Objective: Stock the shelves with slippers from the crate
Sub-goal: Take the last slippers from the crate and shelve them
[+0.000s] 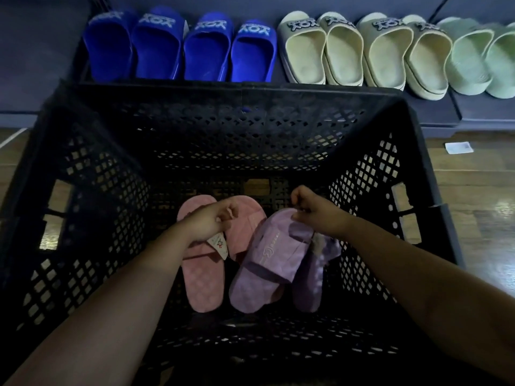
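Note:
Both my hands reach down into a black lattice crate [92, 196]. My left hand [210, 220] is closed on the toe end of a pair of pink slippers [204, 277] that carries a white paper tag. My right hand [309, 208] pinches the top edge of a pair of purple slippers [267, 263], which hangs tilted with one slipper behind the other. Both pairs are low in the crate, side by side and touching. Whether they rest on the crate floor I cannot tell.
Beyond the crate a dark low shelf [434, 115] holds a row of blue slippers [181, 48], cream slippers [362, 51] and pale green slippers [482, 57]. A white slip of paper [459, 147] lies on the wooden floor at right.

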Demonstrator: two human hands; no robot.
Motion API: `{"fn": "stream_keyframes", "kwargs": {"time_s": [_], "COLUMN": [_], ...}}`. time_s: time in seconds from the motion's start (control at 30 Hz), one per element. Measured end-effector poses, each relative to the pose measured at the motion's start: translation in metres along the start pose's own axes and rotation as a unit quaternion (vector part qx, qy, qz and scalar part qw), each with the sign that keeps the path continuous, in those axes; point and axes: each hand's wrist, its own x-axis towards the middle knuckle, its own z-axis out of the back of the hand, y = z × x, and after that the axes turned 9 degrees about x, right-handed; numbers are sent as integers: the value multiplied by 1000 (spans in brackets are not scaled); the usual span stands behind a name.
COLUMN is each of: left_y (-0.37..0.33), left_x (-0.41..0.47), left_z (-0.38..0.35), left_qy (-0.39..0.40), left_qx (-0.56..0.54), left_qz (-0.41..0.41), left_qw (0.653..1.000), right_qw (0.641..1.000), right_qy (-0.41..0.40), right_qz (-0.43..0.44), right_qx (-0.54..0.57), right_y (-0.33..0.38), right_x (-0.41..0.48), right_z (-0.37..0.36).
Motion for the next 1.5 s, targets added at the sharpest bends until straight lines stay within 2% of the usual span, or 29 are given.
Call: {"fn": "stream_keyframes", "kwargs": {"time_s": [0.17,0.3,0.43,0.53,0.63,0.87,1.07,1.23,1.5], "left_y": [0,-12,-54,-92,-133,-296,-447,-571,-752], "left_x": [-18,-60,-110,-144,-178,-262,-287,-289,-254], "left_z": [12,25,67,118,177,298,350,359,303], "left_qy": [-3,-52,-111,-123,-114,-168,-199,-212,-252], "left_qx": [14,-4,-33,0,23,-28,16,43,24], "left_qz": [-2,48,94,64,65,100,50,-32,-77], "left_qw": [1000,997,989,990,991,980,979,976,964], "right_qw": [999,999,998,998,995,974,935,907,873], "right_qy": [26,-12,-39,-55,-96,-227,-352,-419,-487], "right_qz": [42,22,1,12,12,-6,-36,-34,-7], "right_qx": [-13,-34,-42,0,-11,10,24,4,3], "right_y": [17,50,120,175,238,383,452,471,429], "right_x": [-8,-39,-73,-101,-135,-237,-337,-416,-533], "right_z": [0,-1,14,38,75,198,308,388,511]}}
